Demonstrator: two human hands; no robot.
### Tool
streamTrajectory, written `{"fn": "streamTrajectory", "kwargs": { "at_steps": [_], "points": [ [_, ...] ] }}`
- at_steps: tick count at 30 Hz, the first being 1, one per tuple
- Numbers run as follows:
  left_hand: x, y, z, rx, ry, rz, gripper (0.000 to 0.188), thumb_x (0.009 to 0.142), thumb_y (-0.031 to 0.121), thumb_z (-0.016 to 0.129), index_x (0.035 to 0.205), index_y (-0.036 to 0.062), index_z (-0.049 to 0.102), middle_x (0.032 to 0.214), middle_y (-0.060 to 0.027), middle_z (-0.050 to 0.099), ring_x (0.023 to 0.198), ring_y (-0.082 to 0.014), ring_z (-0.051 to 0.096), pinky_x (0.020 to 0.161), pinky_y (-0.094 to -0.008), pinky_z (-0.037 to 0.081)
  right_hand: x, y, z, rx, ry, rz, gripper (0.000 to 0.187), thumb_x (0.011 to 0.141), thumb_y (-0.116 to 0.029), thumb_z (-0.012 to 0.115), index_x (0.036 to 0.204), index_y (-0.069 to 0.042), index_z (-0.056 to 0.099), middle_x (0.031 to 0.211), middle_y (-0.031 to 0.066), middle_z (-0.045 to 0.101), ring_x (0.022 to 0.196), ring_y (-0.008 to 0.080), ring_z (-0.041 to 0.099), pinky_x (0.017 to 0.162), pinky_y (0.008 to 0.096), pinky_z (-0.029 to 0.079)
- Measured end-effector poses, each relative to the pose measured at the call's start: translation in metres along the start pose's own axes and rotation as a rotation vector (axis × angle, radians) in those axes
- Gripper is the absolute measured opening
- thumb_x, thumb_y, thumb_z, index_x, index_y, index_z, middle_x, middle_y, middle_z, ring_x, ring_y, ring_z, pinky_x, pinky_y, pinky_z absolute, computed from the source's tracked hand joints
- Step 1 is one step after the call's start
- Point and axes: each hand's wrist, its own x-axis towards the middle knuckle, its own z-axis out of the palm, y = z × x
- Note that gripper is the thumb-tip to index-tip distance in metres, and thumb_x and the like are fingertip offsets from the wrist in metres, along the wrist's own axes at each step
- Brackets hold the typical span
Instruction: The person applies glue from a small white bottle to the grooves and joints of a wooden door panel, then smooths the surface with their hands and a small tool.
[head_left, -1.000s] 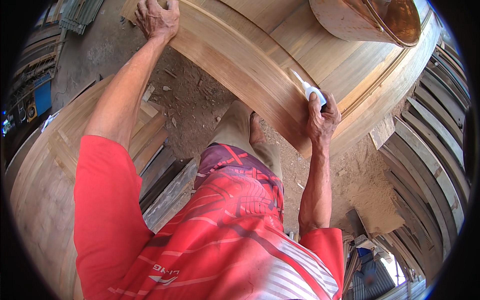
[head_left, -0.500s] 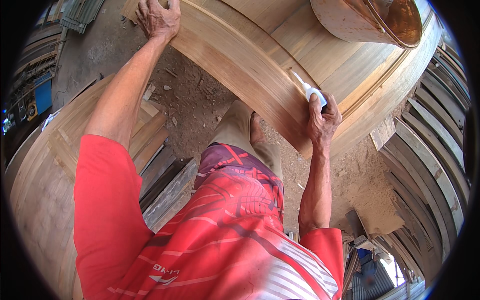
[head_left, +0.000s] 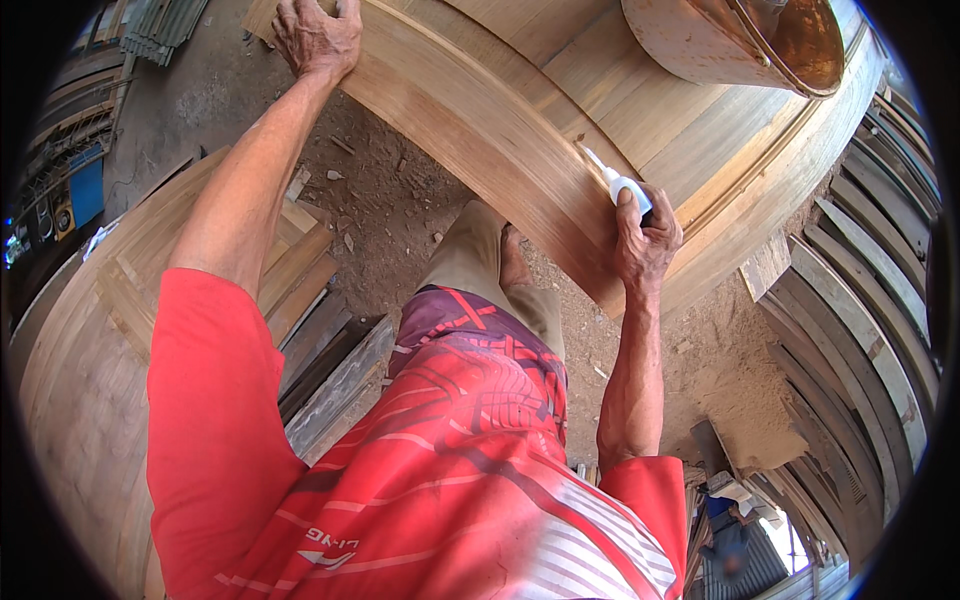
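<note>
My right hand is closed round a small white squeeze bottle with a long thin nozzle. The nozzle slants up and left, its tip close to the joint line on a pale brown wooden panel. At the upper left, my left hand is curled over the end of the panel's near rail; its fingertips are partly cut off by the picture's top edge. Along the right part of the panel runs a raised moulding.
A rusty bucket sits on the panel at the upper right. Another wooden panel lies on the left. Stacked boards line the right side, beside sawdust on the dirt floor. What looks like a blurred person is at lower right.
Both hands and the bottle stay almost in place; the nozzle tip has shifted very slightly up and left. The blurred figure at lower right has moved a little.
</note>
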Motion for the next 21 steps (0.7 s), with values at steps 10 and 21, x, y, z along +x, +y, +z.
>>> {"fn": "streamTrajectory", "kwargs": {
  "at_steps": [10, 21],
  "points": [
    [-0.0002, -0.0016, 0.0008, 0.012, -0.013, -0.004, 0.052, 0.091, 0.043, 0.064, 0.134, 0.0142, 0.06, 0.139, -0.0157, 0.052, 0.132, -0.035, 0.047, 0.114, -0.051, 0.033, -0.0003, -0.0011, -0.0005, 0.0, -0.014, 0.015, 0.032, 0.097, -0.033, 0.072, 0.106, -0.003, 0.073, 0.082, 0.0019, 0.066, 0.077, 0.0094, 0.058, 0.072, 0.0281, 0.049],
    [-0.0005, -0.0023, 0.0008, 0.0, 0.004, -0.004, 0.051, 0.09, 0.043, 0.064, 0.133, 0.0147, 0.06, 0.138, -0.0158, 0.053, 0.132, -0.0349, 0.047, 0.115, -0.0508, 0.032, -0.0016, 0.0037, 0.006, 0.027, 0.103, -0.026, 0.028, 0.098, -0.027, 0.071, 0.107, -0.002, 0.072, 0.084, 0.0068, 0.07, 0.076, 0.0128, 0.063, 0.07, 0.0308, 0.051]
  ]
}}
